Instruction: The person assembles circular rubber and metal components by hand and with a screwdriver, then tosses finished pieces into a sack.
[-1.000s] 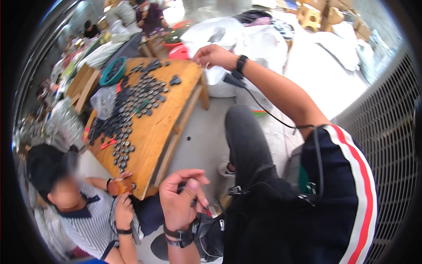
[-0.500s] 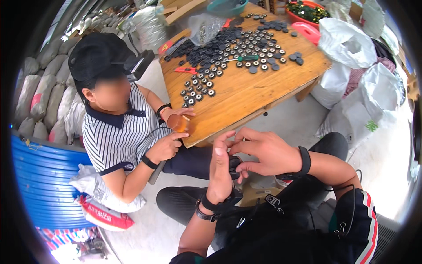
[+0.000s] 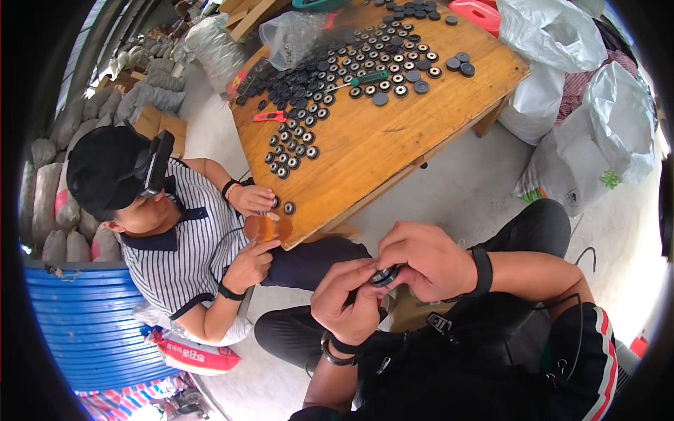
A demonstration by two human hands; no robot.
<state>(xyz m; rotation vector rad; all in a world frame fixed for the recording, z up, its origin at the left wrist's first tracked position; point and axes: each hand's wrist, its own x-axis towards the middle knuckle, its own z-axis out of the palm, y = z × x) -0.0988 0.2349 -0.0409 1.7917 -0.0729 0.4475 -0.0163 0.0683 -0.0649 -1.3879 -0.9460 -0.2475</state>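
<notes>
Above my lap, my left hand [image 3: 345,300] and my right hand [image 3: 430,261] meet around a small black round part [image 3: 384,276] with a shiny rim. The fingertips of both hands pinch it from either side. My fingers hide much of the part. Across the corner of the wooden table [image 3: 393,144], a co-worker's one hand [image 3: 253,199] rests by a couple of similar black round parts [image 3: 289,208]. Below it, the co-worker's other hand [image 3: 247,266] is at an orange-brown, see-through round object [image 3: 261,228] whose kind I cannot make out.
Many black discs, several with metal centres [image 3: 312,152], cover the table's far side. Among them lie a green-handled screwdriver [image 3: 370,78], a red cutter [image 3: 270,116] and a clear plastic bag [image 3: 291,38]. White sacks [image 3: 597,140] stand at right; a blue ribbed container [image 3: 84,323] is at left.
My hands have closed together around the black part, now raised into clearer view; before, the fingers were more spread. The co-worker's upper hand has shifted onto the table corner, beside round parts. My view has shifted.
</notes>
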